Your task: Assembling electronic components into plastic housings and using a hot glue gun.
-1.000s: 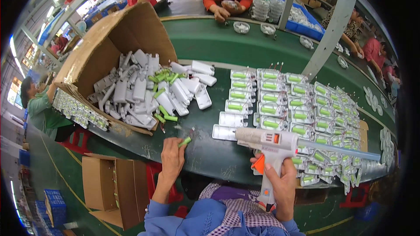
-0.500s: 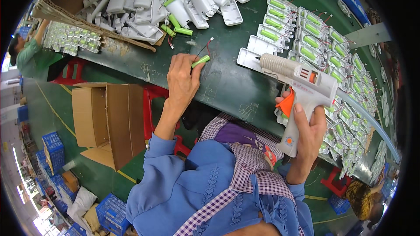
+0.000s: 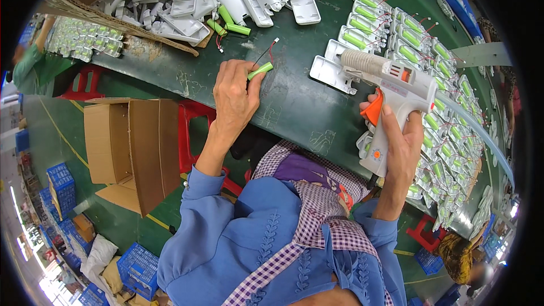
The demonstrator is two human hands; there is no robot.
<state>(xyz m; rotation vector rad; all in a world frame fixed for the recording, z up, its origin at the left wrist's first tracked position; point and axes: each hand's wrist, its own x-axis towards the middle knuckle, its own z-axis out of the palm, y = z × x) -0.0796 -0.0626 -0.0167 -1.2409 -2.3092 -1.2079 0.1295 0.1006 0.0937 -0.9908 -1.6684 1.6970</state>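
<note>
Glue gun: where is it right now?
Head view, right of centre: the glue gun is in the person's right hand, its front end pointing left and overlapping, in the picture, two bare white casings.

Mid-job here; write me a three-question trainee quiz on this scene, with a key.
1. Which hand grips the white plastic glue gun with the orange trigger?
2. True or false: the short green cylinder with thin wires lies inside a white plastic case.
3. The pale-blue translucent rod juts from the gun's: a) nozzle b) rear c) trigger.

Key: 1. The right hand. 2. False; the left hand pinches it. 3. b.
</note>
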